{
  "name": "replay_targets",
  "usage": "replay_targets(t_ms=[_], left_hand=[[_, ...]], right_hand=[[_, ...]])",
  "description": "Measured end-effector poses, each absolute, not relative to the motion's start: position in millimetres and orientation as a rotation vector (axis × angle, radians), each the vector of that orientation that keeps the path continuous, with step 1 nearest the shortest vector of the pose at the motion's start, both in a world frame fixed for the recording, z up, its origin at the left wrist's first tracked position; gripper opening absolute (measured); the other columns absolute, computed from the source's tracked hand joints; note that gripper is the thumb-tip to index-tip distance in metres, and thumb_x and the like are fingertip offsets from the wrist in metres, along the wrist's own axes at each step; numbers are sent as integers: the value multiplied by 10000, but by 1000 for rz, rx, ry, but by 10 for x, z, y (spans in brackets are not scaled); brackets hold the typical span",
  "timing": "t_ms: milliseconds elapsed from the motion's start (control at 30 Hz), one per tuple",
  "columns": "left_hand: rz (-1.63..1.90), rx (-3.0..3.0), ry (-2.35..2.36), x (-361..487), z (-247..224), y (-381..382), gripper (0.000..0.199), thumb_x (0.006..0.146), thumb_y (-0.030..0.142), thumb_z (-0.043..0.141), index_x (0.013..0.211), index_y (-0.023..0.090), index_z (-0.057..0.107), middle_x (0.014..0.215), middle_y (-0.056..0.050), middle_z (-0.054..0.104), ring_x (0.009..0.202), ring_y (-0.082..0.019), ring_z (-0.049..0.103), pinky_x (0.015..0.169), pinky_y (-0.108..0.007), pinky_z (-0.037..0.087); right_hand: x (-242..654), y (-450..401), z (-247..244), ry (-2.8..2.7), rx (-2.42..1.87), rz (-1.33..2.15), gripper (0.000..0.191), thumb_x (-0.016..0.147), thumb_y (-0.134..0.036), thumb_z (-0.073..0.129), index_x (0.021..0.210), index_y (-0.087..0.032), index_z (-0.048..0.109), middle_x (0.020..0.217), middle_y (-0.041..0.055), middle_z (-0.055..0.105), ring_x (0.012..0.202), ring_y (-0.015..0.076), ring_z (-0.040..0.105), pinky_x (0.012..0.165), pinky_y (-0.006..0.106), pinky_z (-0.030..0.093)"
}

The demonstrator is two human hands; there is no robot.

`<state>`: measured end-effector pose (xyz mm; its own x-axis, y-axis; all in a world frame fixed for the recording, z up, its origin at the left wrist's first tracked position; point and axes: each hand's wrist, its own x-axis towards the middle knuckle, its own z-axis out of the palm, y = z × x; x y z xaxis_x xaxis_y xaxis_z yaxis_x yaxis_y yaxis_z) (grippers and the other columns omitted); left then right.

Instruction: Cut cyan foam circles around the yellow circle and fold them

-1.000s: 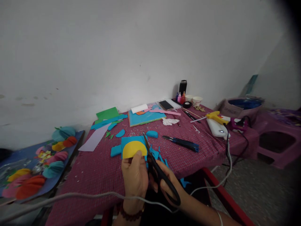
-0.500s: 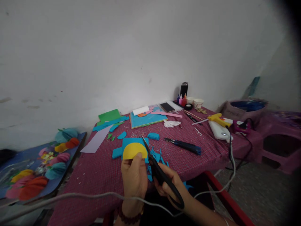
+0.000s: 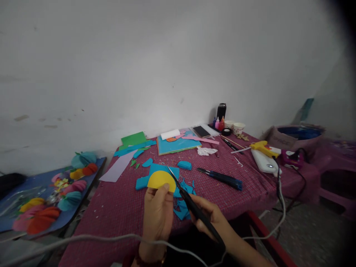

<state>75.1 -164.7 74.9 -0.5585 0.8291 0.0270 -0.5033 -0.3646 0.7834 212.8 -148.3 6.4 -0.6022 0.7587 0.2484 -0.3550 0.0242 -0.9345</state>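
My left hand [image 3: 158, 207] pinches a yellow half-round piece [image 3: 158, 180] and a blue sheet [image 3: 169, 171] behind it, thumb on the yellow. Black-handled scissors [image 3: 194, 209] are in my right hand [image 3: 208, 215], their blades pointing up and left at the right edge of the yellow piece. The blades look nearly closed. Blue scraps [image 3: 182, 211] lie on the table beside the blades, and a blue folded stack [image 3: 142, 183] sits left of the sheet.
On the checked tablecloth [image 3: 111, 211] lie a blue cutter [image 3: 222, 178], a yellow glue gun [image 3: 264, 148], a phone [image 3: 201, 131] and coloured sheets [image 3: 178, 145]. Paper shapes [image 3: 44, 218] rest on a blue board at left. A white cable [image 3: 111, 237] crosses the foreground.
The view has shifted, so the table sits slightly lower and further right. The scissor blades have closed somewhat, and the yellow piece has tilted slightly in my left hand.
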Motion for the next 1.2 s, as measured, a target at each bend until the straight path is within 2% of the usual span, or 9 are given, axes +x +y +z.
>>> replay_targets(t_ms=[233, 567, 767, 900, 1200], left_hand=[[1999, 533, 896, 733, 792, -1652, 175, 587, 114, 686, 747, 178, 656, 704, 4, 646, 639, -88, 579, 668, -203, 473], [1896, 658, 986, 580, 873, -1665, 149, 593, 152, 693, 737, 156, 657, 584, 23, 607, 607, -111, 579, 719, -262, 481], [1907, 745, 1128, 452, 926, -1673, 133, 552, 144, 698, 669, 135, 637, 629, -6, 649, 598, -126, 584, 630, -251, 466], [1866, 759, 1133, 464, 897, -1676, 85, 569, 131, 673, 638, 133, 624, 612, -7, 643, 592, -118, 576, 631, -239, 457], [1734, 791, 1178, 492, 727, -1719, 81, 588, 123, 663, 666, 123, 643, 602, -3, 635, 548, -115, 558, 586, -234, 445]], right_hand=[[2127, -1488, 102, -1487, -437, 1693, 493, 727, -436, 683, 1169, -237, 599, 657, -28, 453, 548, 84, 342, 497, 217, 299], [2166, -1467, 103, -1562, -494, 1681, 507, 731, -365, 679, 1212, -233, 584, 643, -31, 445, 540, 88, 351, 488, 223, 312], [2125, -1425, 14, -1590, -454, 1717, 562, 723, -422, 682, 1241, -245, 555, 681, -23, 466, 577, 99, 386, 514, 230, 327], [2115, -1414, -20, -1588, -394, 1731, 629, 713, -477, 684, 1270, -232, 524, 752, 7, 502, 635, 120, 421, 554, 249, 348], [2124, -1445, 85, -1539, -332, 1784, 682, 725, -553, 673, 1290, -214, 497, 720, -16, 459, 578, 83, 359, 526, 218, 296]])
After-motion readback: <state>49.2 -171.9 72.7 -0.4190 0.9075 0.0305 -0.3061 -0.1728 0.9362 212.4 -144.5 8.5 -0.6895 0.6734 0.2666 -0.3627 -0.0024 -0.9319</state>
